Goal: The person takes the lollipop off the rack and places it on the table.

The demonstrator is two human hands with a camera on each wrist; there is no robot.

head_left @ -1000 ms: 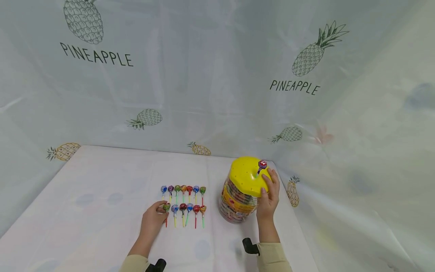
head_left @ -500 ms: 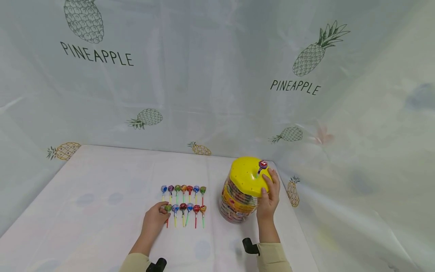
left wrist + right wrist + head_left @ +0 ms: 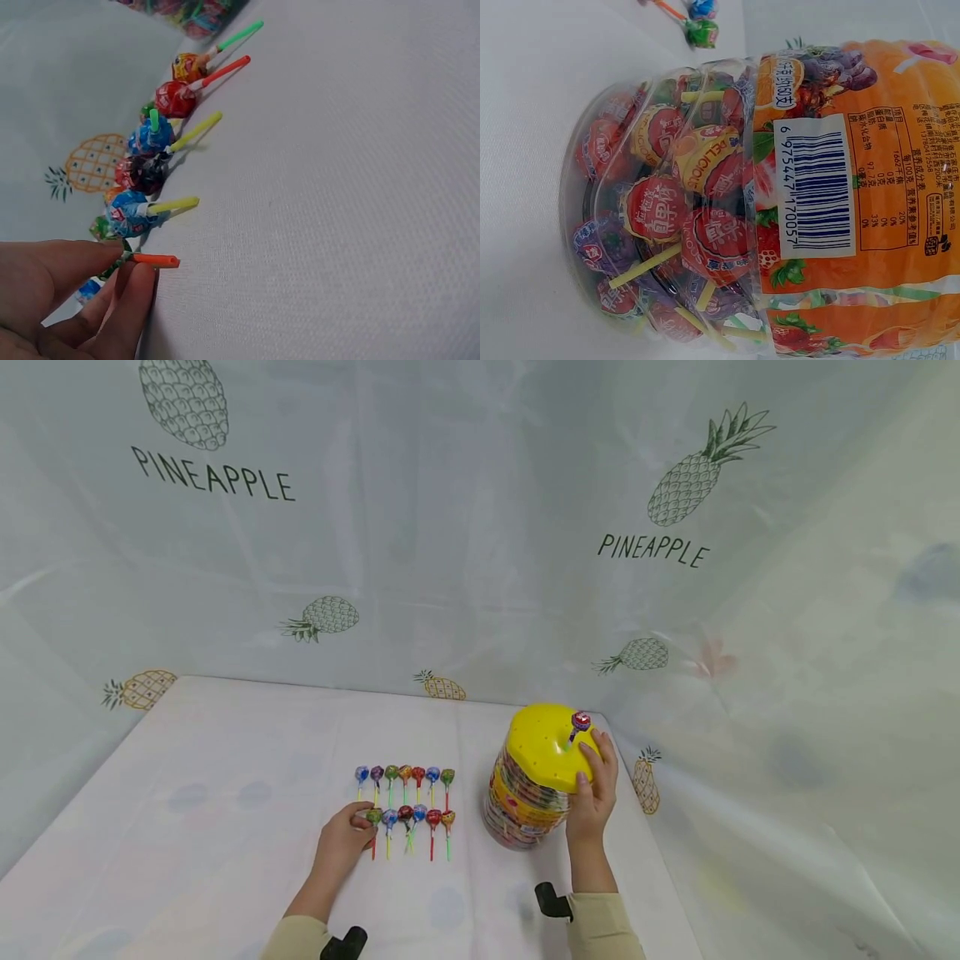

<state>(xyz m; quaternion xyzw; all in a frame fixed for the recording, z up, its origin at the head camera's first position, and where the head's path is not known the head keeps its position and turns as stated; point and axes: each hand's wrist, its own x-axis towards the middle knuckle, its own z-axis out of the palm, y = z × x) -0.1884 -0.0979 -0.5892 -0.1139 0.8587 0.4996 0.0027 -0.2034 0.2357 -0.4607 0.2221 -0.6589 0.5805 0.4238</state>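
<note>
My left hand [image 3: 345, 845] pinches a green-wrapped lollipop [image 3: 374, 817] with a red stick, at the left end of the nearer row. Thumb and finger close on its head, partly covering it in the left wrist view. Just right lies a blue lollipop [image 3: 129, 213] with a yellow stick, then a dark red one [image 3: 406, 813]. My right hand [image 3: 594, 793] holds the rim of the yellow lid [image 3: 542, 743] on a large clear jar [image 3: 517, 814] of lollipops. A purple-red lollipop [image 3: 581, 722] stands upright in the lid beside my fingers. The right wrist view shows the jar's side, not the hand.
A farther row of lollipops, including a red one [image 3: 418, 774], lies parallel behind the nearer row. Both rows rest on the white-covered table [image 3: 225, 827], left of the jar. A pineapple-print curtain [image 3: 480, 527] hangs along the table's back edge.
My left hand has slid slightly right with the green lollipop. The neighbouring blue and dark red lollipops have shifted a little right too. My right hand and the jar stay put.
</note>
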